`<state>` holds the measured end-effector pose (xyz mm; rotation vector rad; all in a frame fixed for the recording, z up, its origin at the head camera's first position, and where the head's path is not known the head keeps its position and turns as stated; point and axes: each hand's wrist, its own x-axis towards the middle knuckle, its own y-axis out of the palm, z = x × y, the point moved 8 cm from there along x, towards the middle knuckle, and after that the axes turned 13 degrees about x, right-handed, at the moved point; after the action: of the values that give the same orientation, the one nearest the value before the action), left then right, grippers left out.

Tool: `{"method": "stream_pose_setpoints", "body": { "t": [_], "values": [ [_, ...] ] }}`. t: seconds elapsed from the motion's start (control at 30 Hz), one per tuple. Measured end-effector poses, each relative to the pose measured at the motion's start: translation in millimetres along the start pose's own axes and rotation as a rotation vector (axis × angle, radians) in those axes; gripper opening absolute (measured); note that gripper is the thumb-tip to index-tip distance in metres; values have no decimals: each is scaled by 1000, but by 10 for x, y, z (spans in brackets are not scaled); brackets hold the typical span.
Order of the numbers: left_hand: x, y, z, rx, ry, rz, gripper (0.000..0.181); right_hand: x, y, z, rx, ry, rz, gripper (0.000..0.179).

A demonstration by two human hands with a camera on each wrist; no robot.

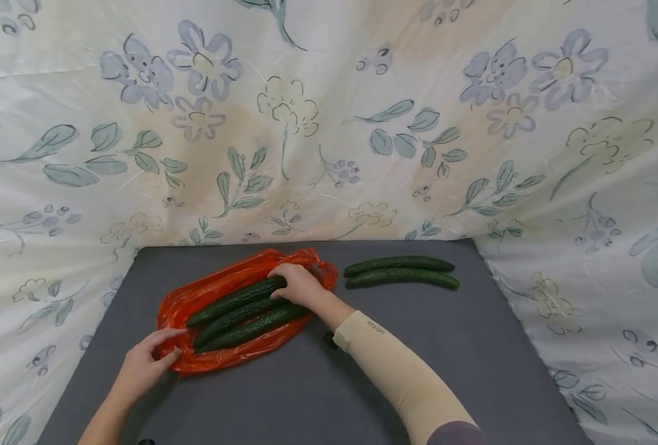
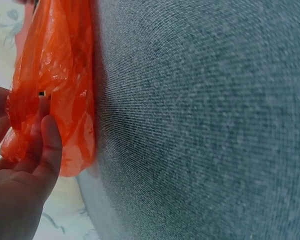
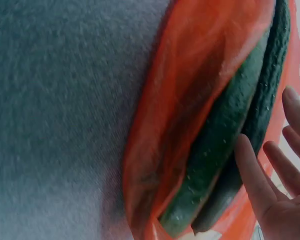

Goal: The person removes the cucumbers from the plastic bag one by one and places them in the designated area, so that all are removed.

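Observation:
Three dark green cucumbers [image 1: 251,331] lie side by side in the opening of an orange-red plastic bag [image 1: 201,295]. My left hand [image 1: 146,364] is at the bag's left end, with the thin plastic between thumb and fingers in the left wrist view. From the right, my right hand [image 1: 298,285] reaches over the cucumbers' right ends. In the right wrist view its fingers are spread and fairly straight, the thumb right at one cucumber [image 3: 215,135]. The right hand hides part of the far cucumber.
Two more cucumbers [image 1: 401,277] lie together on the grey tabletop [image 1: 417,346], right of the bag. A floral cloth [image 1: 329,154] hangs behind the table and along both sides. A light sleeve [image 1: 398,364] covers the right forearm.

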<state>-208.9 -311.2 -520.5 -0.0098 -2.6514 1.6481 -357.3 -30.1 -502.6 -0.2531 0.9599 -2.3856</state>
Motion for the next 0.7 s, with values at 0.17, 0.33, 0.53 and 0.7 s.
{"method": "stream_pose_setpoints", "body": {
  "t": [0.17, 0.33, 0.53, 0.7],
  "values": [
    [-5, -16, 5, 3, -8, -4, 35, 36, 83, -46, 29, 28, 0, 46],
    [12, -10, 5, 20, -9, 9, 35, 72, 111, -111, 14, 68, -9, 46],
    [0, 10, 5, 12, -12, 11, 35, 111, 156, -156, -82, 99, -24, 47],
    [6, 34, 13, 5, -9, 13, 36, 116, 153, -152, -95, 111, -60, 41]
  ]
}}
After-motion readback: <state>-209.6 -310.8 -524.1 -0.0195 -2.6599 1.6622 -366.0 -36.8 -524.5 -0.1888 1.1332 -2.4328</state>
